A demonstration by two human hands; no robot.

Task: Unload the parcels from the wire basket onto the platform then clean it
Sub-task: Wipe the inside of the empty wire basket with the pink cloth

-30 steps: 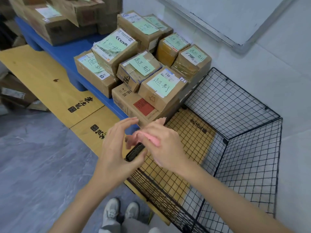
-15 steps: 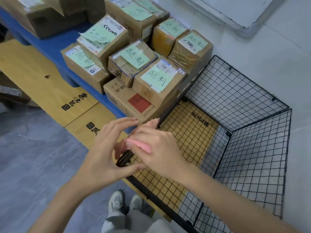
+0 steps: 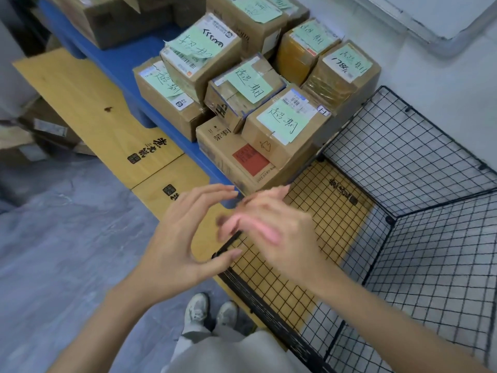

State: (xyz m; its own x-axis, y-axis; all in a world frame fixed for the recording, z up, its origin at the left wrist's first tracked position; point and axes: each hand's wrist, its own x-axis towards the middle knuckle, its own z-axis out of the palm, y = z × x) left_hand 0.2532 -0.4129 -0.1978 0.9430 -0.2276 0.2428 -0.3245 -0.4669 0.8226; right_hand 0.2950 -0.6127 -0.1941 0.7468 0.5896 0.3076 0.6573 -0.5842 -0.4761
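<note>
Plainly the unloading was done: the wire basket (image 3: pixel 403 146) stood on the floor at the lower right of the frame with no parcel in it, only a yellow board (image 3: pixel 325 211) showing through its mesh bottom. The parcels (image 3: pixel 282 125) sat stacked on the blue platform (image 3: pixel 126 57) at upper centre, pushed close together and two layers deep, I judged so that all would fit beside the basket. I counted nine in that near cluster, eight with pale green notes on top and one with a red label, plus larger cartons (image 3: pixel 107 22) at the upper left.

Both hands met at the middle, above the basket's near corner. The left hand (image 3: pixel 183 243) was spread in a wide arc, fingertips well clear of the thumb, whose tip touched a slim dark object (image 3: pixel 228 243). The right hand (image 3: pixel 279 232) was blurred, with something pink (image 3: pixel 258 227) at its fingers. I could not tell its grip, nor what the pink thing was. My guess was a cleaning tool being readied for the basket.

Two more yellow boards (image 3: pixel 88 103) lay on the floor at left, and two pale shoes (image 3: pixel 199 310) showed at the bottom.
</note>
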